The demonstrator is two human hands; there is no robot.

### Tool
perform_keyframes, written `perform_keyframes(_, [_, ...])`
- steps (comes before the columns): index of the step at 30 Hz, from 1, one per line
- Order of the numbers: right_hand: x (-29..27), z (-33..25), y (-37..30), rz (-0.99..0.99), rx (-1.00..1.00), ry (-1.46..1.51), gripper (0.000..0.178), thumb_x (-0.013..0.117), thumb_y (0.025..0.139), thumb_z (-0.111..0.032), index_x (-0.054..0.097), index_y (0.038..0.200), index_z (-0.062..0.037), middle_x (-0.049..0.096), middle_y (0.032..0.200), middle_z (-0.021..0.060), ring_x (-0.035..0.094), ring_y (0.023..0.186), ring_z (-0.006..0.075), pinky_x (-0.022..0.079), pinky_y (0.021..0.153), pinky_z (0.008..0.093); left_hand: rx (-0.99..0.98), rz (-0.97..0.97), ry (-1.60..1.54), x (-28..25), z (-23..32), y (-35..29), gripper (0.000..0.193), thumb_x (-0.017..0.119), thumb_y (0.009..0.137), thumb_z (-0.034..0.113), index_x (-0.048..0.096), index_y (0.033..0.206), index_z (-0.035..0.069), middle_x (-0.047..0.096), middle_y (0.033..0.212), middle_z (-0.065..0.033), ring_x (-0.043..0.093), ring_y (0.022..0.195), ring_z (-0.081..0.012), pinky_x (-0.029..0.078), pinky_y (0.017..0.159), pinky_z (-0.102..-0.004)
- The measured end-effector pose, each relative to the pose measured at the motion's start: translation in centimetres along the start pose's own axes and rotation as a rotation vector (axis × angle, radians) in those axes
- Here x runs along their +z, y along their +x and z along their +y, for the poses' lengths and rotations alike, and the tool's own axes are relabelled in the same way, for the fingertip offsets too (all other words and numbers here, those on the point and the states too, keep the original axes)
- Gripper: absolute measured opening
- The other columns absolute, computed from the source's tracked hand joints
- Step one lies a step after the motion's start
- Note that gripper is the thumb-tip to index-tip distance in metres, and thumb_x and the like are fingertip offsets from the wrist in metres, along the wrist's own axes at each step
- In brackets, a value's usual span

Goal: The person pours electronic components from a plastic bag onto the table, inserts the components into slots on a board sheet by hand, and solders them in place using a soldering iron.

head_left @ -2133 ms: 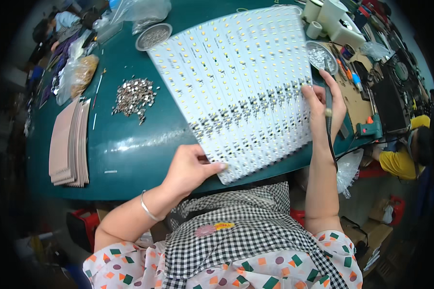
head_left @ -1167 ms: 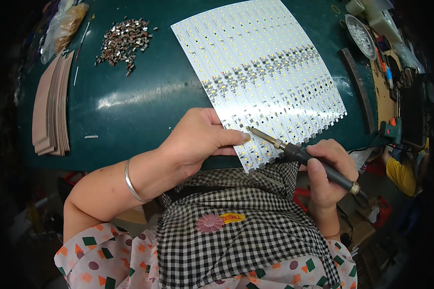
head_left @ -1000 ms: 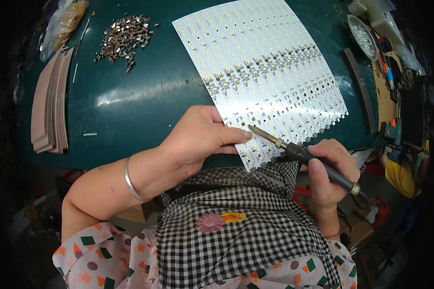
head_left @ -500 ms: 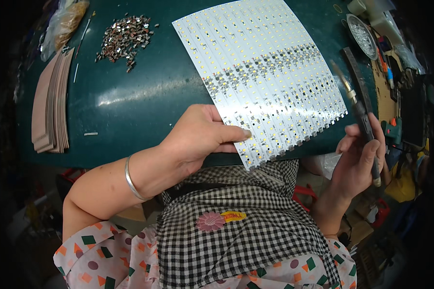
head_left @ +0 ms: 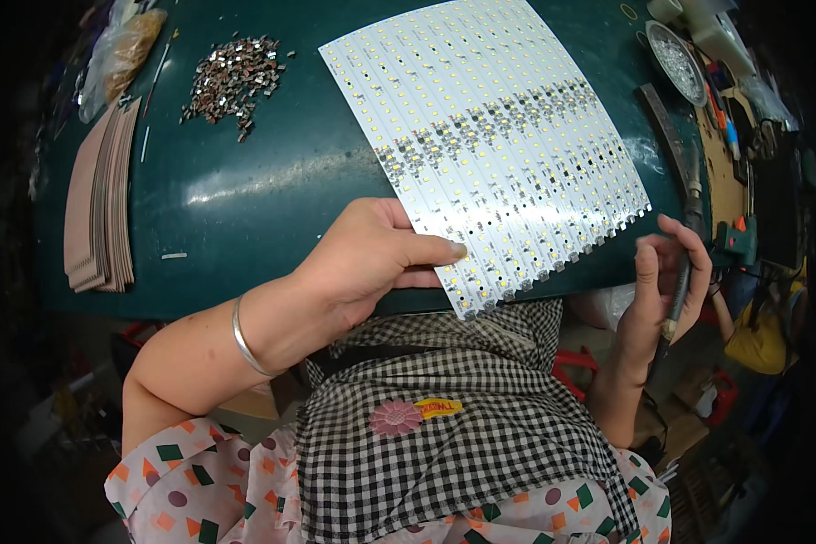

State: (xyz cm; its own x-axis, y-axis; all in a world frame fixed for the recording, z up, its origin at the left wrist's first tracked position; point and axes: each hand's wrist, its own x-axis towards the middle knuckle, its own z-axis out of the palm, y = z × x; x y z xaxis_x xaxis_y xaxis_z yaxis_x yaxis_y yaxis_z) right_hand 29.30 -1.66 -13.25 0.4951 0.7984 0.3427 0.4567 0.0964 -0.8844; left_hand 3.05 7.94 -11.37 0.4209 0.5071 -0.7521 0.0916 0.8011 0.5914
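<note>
My left hand [head_left: 372, 249] pinches the near left corner of a white LED circuit board panel [head_left: 499, 163], thumb on top. The panel is a sheet of joined strips dotted with yellow LEDs, with small metal pieces along its near edge. It is held tilted over the green table. Right of the panel, my right hand [head_left: 666, 281] holds a soldering iron [head_left: 678, 295] by its dark handle. The iron lies across the fingers with its tip end away from me, apart from the panel; the thumb stands off the handle.
A pile of small metal pieces [head_left: 236, 80] lies at the far left of the table [head_left: 272, 236]. Beside it are a stack of brown boards [head_left: 100, 199] and a bag [head_left: 134, 54]. At the far right stand a bowl of clear bits [head_left: 676, 63] and a dark bar [head_left: 659, 122].
My right hand has turned, swinging the soldering iron's tip rightward and its rear end leftward toward me. The thumb has come off the handle. The panel has shifted slightly left.
</note>
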Motion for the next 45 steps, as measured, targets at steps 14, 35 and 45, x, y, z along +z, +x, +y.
perform_keyframes(14, [3.8, -2.2, -0.9, 0.15, 0.112, 0.304, 0.067, 0.071, 0.077, 0.01, 0.035, 0.131, -0.0073, 0.039, 0.132, 0.0116, 0.055, 0.108, 0.0236, 0.054, 0.082, 0.03, 0.023, -0.133, -0.105, 1.6, 1.0, -0.2, 0.028, 0.066, 0.087, 0.003, 0.063, 0.115, -0.002, 0.068, 0.112, -0.0122, 0.067, 0.1, -0.02, 0.055, 0.091, -0.0352])
perform_keyframes(35, [2.2, -10.5, 8.5, -0.073, -0.883, 0.143, 0.041, 0.075, 0.068, 0.01, 0.058, 0.099, -0.0109, 0.058, 0.101, 0.0163, 0.064, 0.088, 0.0252, 0.055, 0.066, 0.0321, 1.838, 0.382, 0.711, -1.4, 4.8, -2.1, 0.027, 0.073, 0.084, 0.013, 0.062, 0.106, 0.001, 0.063, 0.109, -0.0144, 0.063, 0.097, -0.0284, 0.046, 0.094, -0.0413])
perform_keyframes(45, [1.6, -4.4, 8.8, 0.005, -0.41, 0.487, 0.054, 0.078, 0.07, 0.006, 0.053, 0.116, -0.0023, 0.062, 0.114, 0.0149, 0.061, 0.109, 0.0244, 0.051, 0.095, 0.0375, 1.608, 0.183, 0.17, -3.2, 1.8, -1.6, 0.039, 0.063, 0.087, -0.003, 0.049, 0.123, -0.002, 0.065, 0.102, -0.0153, 0.065, 0.1, -0.0245, 0.039, 0.108, -0.0514])
